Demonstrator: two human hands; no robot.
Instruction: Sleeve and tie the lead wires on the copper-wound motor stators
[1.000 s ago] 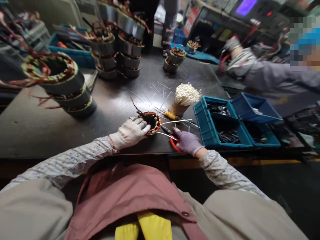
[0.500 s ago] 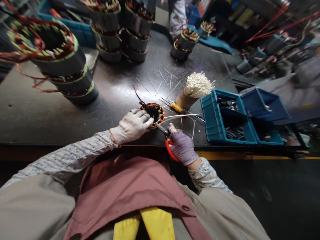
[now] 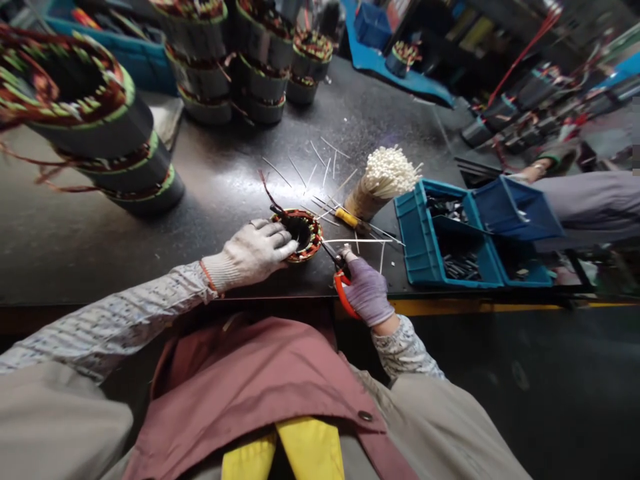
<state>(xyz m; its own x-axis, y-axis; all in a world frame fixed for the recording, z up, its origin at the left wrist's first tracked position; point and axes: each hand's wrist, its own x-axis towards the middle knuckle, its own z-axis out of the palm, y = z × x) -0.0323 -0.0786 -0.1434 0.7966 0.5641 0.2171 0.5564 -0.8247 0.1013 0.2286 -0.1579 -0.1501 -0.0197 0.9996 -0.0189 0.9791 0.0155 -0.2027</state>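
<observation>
A small motor stator (image 3: 316,248) with copper windings stands on the dark table before me, a dark wire lead rising from its far left side. My left hand (image 3: 257,250), in a white knit glove, grips its left rim, fingers laid over the top edge. In my right hand (image 3: 367,287), gloved in purple, are scissors (image 3: 342,283) with red handles. Their dark blades point at the stator's right side, near a white tie strip (image 3: 357,241) that sticks out to the right. Whether the blades touch anything is too small to tell.
Behind the stator lie loose white strips, a yellow-handled tool (image 3: 347,217) and an upright bundle of white sticks (image 3: 393,173). Blue bins (image 3: 415,233) with small parts stand right. Stacked larger stators (image 3: 145,167) rise left and back. A co-worker's sleeve (image 3: 585,207) shows far right.
The scissors have moved from the stator's front rim round to its right side. At the back, a small stator stack has shifted left, and the sleeve beside it has gone from view.
</observation>
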